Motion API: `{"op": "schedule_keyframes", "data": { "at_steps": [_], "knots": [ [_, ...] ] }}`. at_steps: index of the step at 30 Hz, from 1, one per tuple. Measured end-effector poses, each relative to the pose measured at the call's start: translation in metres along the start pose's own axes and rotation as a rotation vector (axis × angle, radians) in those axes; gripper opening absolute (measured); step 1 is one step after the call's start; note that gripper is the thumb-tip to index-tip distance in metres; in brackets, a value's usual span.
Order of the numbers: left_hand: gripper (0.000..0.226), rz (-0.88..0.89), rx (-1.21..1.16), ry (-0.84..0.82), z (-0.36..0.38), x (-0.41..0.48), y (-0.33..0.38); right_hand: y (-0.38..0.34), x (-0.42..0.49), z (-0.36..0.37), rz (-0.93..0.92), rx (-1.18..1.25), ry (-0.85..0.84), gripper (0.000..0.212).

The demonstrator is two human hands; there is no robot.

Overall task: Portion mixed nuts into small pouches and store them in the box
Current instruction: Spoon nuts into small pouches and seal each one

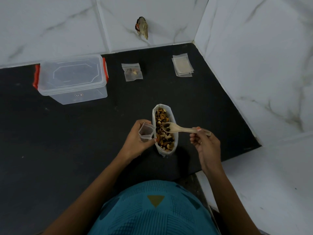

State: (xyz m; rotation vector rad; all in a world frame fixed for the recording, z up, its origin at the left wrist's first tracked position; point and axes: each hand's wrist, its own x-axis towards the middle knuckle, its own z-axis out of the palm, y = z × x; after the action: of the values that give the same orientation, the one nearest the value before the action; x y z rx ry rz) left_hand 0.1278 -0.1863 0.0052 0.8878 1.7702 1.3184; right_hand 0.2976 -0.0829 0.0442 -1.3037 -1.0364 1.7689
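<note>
Filling step: my right hand (pixel 203 143) pinches the loaded spoon (pixel 179 128) over the nut bag (pixel 160 152), and should next tip it into the pouch (pixel 146 133) gripped by my left hand (pixel 135 139).

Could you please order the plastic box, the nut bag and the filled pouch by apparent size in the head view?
1. plastic box
2. nut bag, though it is nearer the camera
3. filled pouch, farther back
</note>
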Motion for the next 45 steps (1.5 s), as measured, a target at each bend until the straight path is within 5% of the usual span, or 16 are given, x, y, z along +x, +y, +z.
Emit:
{"op": "schedule_keyframes", "data": {
  "at_steps": [5,12,20,33,40,45],
  "knots": [
    [0.054,0.056,0.060,0.040,0.003,0.005,0.006,-0.024,-0.013,0.014,-0.160,-0.113,-0.130,0.016],
    [0.050,0.112,0.014,0.068,0.007,0.006,0.017,-0.028,-0.026,0.038,-0.614,-0.545,-0.300,0.008],
    [0.048,0.246,0.092,0.062,0.008,-0.001,0.022,-0.028,-0.033,0.048,-0.923,-0.949,-0.527,0.027],
    [0.049,0.161,-0.141,0.051,0.006,0.003,0.016,-0.027,-0.022,0.037,-1.097,-0.784,-0.433,0.016],
    [0.048,0.143,-0.205,0.092,0.004,0.005,0.024,-0.005,-0.012,0.022,-1.310,-0.948,-0.499,0.029],
    [0.045,0.118,-0.194,0.098,0.002,0.005,0.026,-0.003,-0.014,0.022,-1.128,-0.754,-0.454,0.028]
  ]
}}
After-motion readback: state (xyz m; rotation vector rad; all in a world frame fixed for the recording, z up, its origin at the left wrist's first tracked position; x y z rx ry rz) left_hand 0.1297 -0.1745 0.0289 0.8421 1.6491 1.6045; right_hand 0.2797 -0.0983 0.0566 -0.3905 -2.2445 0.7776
